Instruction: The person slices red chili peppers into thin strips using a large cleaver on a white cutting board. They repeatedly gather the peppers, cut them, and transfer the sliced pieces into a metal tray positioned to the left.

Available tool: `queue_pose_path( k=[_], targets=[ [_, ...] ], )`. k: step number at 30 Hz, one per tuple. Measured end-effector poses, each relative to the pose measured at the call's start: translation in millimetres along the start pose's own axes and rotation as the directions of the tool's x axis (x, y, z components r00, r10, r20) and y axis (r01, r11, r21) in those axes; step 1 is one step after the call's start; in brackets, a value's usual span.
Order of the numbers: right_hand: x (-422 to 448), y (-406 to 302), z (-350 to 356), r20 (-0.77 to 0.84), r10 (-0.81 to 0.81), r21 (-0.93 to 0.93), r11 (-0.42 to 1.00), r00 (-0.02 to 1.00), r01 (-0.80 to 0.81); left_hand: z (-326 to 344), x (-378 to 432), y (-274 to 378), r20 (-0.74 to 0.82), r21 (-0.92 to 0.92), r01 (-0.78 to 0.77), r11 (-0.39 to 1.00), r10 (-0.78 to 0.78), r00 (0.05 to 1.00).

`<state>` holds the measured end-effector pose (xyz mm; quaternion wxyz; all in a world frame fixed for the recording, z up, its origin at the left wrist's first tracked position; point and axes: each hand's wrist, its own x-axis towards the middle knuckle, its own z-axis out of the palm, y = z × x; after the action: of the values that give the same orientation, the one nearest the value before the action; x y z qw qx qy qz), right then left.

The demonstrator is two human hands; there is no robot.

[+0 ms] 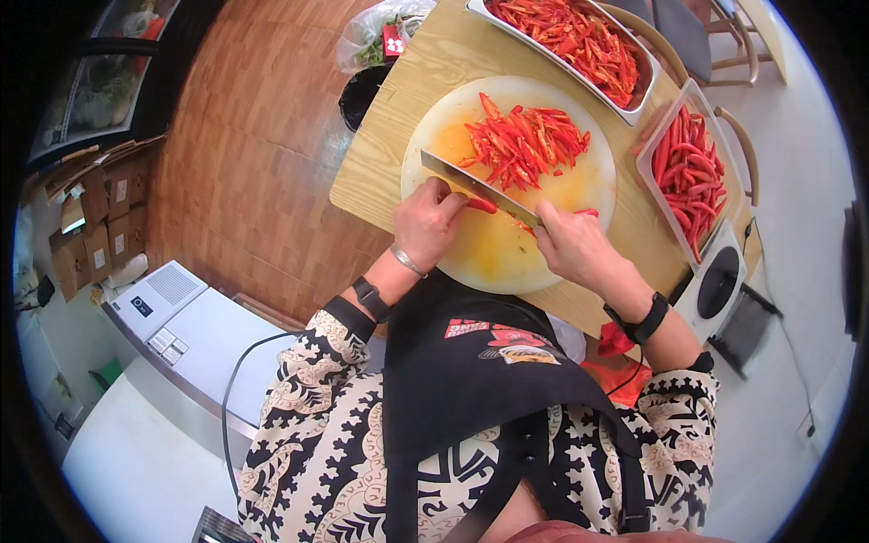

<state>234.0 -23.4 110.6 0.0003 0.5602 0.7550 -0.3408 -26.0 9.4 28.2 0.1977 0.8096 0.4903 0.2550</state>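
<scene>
My right hand [574, 241] grips the handle of a kitchen cleaver [475, 184], its blade slanting up and left across a round white cutting board [502, 271]. Between the fingertips of my left hand [429, 220] is a red chili pepper [482, 205], close beside the blade. Cut red chili pieces [526, 146] lie heaped on the board beyond the cleaver. A piece of red chili [586, 212] shows just past my right hand. Yellow-orange stains and a few seeds mark the board. The cleaver's handle is mostly hidden in my palm.
On the wooden table [366, 170], a metal tray [648, 85] of cut chilies stands at the back and a clear plastic container [645, 163] of whole red chilies at the right. A black-lined bin [360, 98] stands by the table's left edge. Wooden chairs [743, 146] are beyond.
</scene>
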Motion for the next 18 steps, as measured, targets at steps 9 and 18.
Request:
queue_pose_path(
  k=[9, 18],
  targets=[
    [12.5, 4.7, 31.7, -0.028, -0.009, -0.043, 0.999, 1.000, 0.007, 5.0, -2.0, 1.1, -0.033, -0.060, 0.016, 0.998, -0.018, 0.999],
    [-4.8, -8.6, 5.7, 0.045, -0.004, -0.062, 0.998, 0.999, 0.007, 5.2, -3.7, 0.9, -0.059, -0.082, 0.044, 0.996, -0.049, 0.997]
  ],
)
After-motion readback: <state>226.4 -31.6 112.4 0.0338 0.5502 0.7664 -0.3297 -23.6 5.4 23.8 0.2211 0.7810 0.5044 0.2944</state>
